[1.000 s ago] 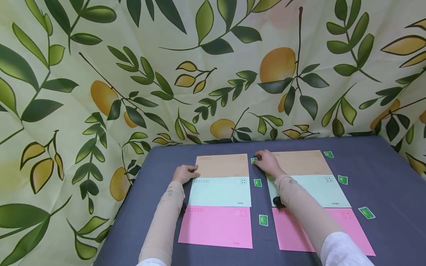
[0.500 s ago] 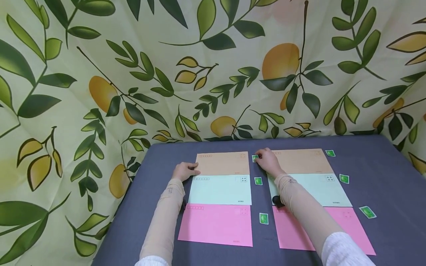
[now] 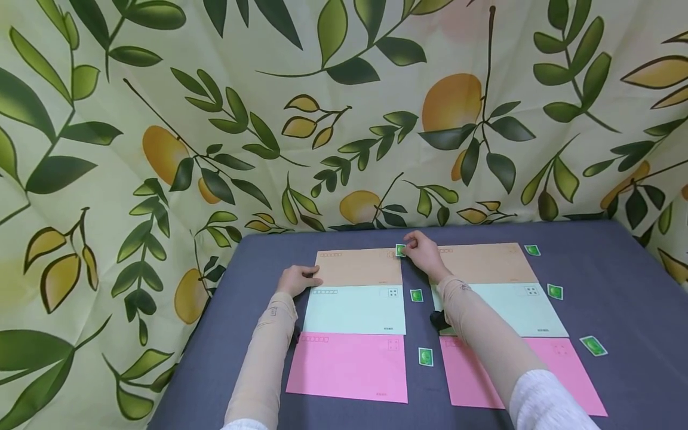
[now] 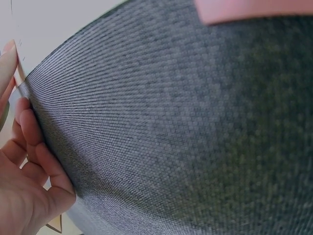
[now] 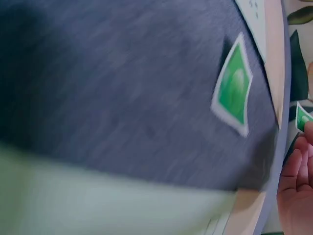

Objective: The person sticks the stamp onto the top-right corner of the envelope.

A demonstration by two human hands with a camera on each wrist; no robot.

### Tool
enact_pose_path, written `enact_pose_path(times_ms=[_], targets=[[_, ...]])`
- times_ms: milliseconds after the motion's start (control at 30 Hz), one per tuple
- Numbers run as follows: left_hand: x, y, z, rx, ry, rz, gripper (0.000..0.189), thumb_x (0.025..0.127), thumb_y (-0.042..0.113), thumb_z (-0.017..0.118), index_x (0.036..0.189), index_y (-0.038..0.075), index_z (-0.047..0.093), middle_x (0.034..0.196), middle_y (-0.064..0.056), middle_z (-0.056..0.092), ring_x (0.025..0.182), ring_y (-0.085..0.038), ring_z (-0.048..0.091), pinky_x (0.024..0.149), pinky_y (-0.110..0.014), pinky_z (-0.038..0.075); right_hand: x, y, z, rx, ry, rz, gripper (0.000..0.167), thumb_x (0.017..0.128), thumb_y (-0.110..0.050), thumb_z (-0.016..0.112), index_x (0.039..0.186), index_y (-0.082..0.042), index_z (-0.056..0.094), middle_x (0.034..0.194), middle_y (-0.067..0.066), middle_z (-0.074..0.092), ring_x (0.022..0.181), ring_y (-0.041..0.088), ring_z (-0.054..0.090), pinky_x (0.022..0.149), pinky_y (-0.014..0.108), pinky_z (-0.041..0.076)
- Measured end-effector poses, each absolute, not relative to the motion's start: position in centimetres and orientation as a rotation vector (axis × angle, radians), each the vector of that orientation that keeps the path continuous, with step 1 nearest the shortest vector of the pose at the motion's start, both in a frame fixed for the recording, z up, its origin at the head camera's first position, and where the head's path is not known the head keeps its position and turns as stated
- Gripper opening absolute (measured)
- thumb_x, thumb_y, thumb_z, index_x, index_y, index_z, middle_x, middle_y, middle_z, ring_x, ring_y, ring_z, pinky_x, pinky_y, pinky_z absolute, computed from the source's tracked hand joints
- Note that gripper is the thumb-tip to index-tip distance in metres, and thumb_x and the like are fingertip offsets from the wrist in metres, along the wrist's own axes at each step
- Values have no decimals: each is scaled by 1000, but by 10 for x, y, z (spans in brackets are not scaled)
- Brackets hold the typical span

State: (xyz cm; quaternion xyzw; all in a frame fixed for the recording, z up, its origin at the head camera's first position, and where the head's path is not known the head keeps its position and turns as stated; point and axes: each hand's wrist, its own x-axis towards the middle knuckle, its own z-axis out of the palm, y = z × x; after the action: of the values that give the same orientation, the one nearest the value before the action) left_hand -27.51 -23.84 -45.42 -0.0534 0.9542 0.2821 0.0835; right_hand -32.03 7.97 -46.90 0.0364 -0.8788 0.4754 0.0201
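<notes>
Head view: right hand [image 3: 424,251] pinches stamp [image 3: 400,251] over upper right corner of left tan envelope [image 3: 352,270]; contact with paper unclear. Left hand [image 3: 295,280] rests at envelope's left edge. 5 loose stamps [image 3: 426,357] lie beside envelopes on table [image 3: 215,370]. Best approach, I judge: square stamp to printed box [image 3: 391,255] before lowering, left fingers pressing lightly against sliding.

Left wrist view: left fingers relaxed, no firm grip showing.

Right wrist view: stamp held near 1 edge, face mostly uncovered; should help alignment.

Gap [image 3: 421,327] between envelopes [image 3: 349,367] passable; right hand [image 3: 424,254] across far end.
</notes>
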Motion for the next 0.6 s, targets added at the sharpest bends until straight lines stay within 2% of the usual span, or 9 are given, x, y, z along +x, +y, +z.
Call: enact_pose_path(times_ms=[300,600], targets=[[-275,-239,-457,-177,2846,846,48,79,32,73,124,22,61,133,-14,55,128,-35,46,105,-49,35,-330,52,-477,114,-2784,1490,18,85,-9,62,99,-5,52,88,11,57,81,23,54,70,28,41],[-275,-239,-456,-185,2849,877,47,78,29,74,122,21,62,133,-15,55,128,-35,46,105,-50,35,-333,39,-479,137,-2879,1325,17,86,-11,62,96,-7,50,89,11,61,78,22,56,68,31,42]])
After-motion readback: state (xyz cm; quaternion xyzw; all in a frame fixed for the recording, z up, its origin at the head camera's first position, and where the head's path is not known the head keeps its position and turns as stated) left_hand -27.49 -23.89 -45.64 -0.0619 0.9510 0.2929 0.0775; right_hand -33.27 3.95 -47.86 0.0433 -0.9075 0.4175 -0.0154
